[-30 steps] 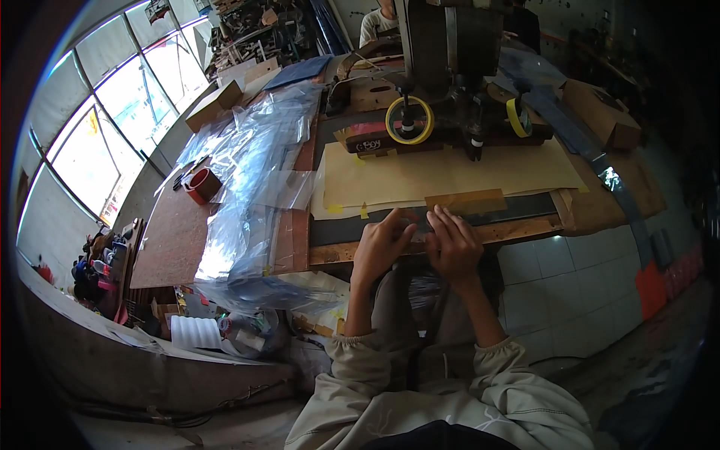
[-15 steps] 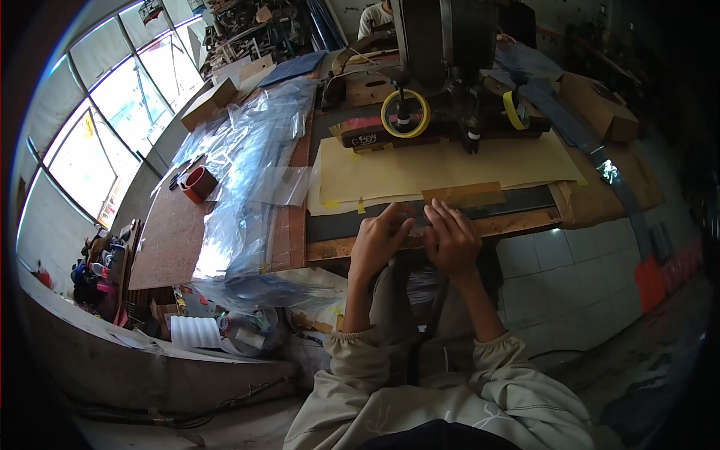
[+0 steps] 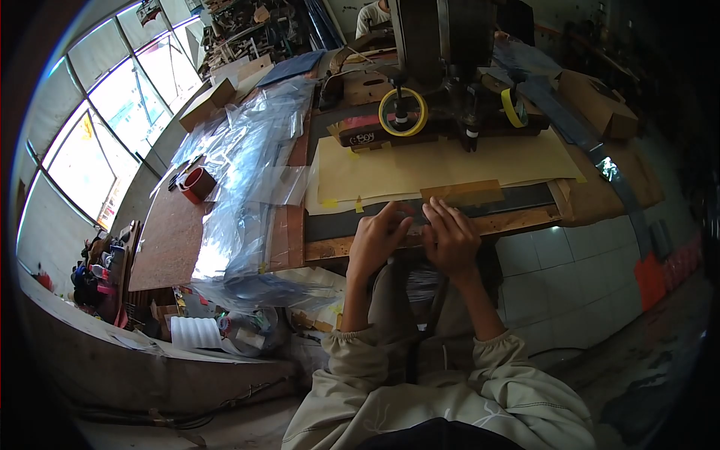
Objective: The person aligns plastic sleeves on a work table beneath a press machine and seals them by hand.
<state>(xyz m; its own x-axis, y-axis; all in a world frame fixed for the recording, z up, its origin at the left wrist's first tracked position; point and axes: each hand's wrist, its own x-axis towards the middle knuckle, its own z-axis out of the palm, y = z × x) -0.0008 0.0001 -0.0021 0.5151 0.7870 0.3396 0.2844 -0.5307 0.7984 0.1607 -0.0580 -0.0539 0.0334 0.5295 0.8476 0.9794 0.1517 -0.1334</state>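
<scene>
My left hand is at the front wooden edge of the press bed, fingers loosely bent and thumb a little apart from the index finger. My right hand lies beside it, palm down, with its fingers stretched out over the dark strip along the front. Its fingertips are at the near left corner of an amber translucent strip. Behind the hands a cream sheet lies under the press head. Whether a thin clear piece lies beneath the fingers cannot be made out.
A dark press bar spans the bed, with a yellow tape roll hung on it. Clear plastic sheets cover the left table. A brown tape roll and cardboard boxes stand nearby. Another person is at the back.
The view has shifted very slightly. Both hands keep nearly the same place and pose at the front edge.
</scene>
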